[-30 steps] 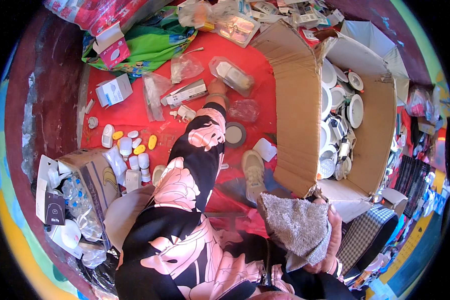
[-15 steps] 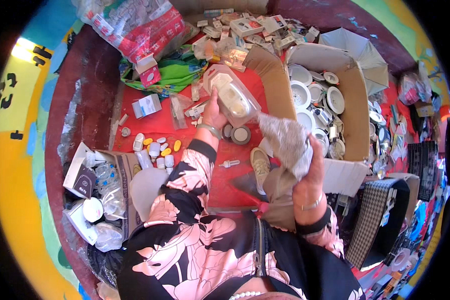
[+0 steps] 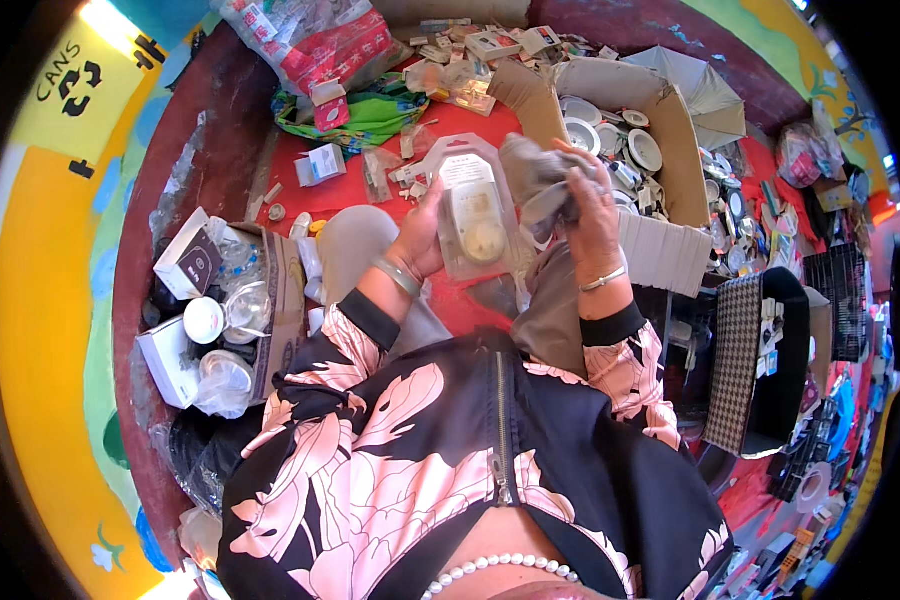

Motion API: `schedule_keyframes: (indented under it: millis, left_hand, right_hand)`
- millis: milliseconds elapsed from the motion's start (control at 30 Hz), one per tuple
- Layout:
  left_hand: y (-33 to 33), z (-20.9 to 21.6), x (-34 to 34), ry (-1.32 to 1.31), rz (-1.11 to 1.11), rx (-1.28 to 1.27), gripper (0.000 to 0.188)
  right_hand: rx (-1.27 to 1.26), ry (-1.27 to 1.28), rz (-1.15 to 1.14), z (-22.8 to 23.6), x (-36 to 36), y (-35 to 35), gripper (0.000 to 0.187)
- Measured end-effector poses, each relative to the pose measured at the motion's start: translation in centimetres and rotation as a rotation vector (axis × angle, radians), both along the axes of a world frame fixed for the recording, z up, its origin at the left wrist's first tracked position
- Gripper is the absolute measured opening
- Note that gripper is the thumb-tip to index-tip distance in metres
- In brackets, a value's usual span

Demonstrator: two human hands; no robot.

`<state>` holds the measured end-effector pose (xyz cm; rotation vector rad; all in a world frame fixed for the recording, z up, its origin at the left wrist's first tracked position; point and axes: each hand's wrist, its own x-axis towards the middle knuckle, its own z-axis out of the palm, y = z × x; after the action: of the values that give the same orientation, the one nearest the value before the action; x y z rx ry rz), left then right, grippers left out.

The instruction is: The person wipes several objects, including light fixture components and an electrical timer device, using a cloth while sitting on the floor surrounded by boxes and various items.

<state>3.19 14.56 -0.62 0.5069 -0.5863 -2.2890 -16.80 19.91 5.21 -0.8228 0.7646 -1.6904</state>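
Observation:
My left hand (image 3: 425, 232) grips the left edge of a clear plastic blister pack (image 3: 453, 190) with a white rounded device (image 3: 481, 222) sealed inside. The pack stands nearly upright before me, its hanging tab at the top. In my right hand (image 3: 592, 215) is a crumpled grey-brown cloth (image 3: 535, 180), bunched up just right of the pack. My right fingers wrap over the cloth's right side. Whether the cloth touches the pack's edge I cannot tell.
A cardboard box (image 3: 682, 185) of round white light fittings stands at the right. To the left, another carton (image 3: 288, 290) holds plastic-wrapped items. Small boxes are heaped at the back beside a green patterned cloth (image 3: 375, 125). A houndstooth bin (image 3: 745, 365) stands at far right.
The blister pack has come nearer and turned more upright in my left hand. My right hand has raised the cloth beside it, bunching it up. My view has shifted.

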Motion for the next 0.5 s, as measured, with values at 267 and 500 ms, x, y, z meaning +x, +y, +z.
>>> schedule_keyframes:
  millis: [267, 500]
  left_hand:
    - [5.9, 3.9, 2.1, -0.089, -0.084, -0.12, 0.07]
    - [7.4, 4.2, 2.3, -0.224, -0.001, -0.173, 0.07]
  right_hand:
    - [-0.554, 1.263, 0.256, -0.4, 4.4, 4.7, 0.032]
    - [-0.771, 1.391, 0.061, 0.4, 5.7, 3.4, 0.035]
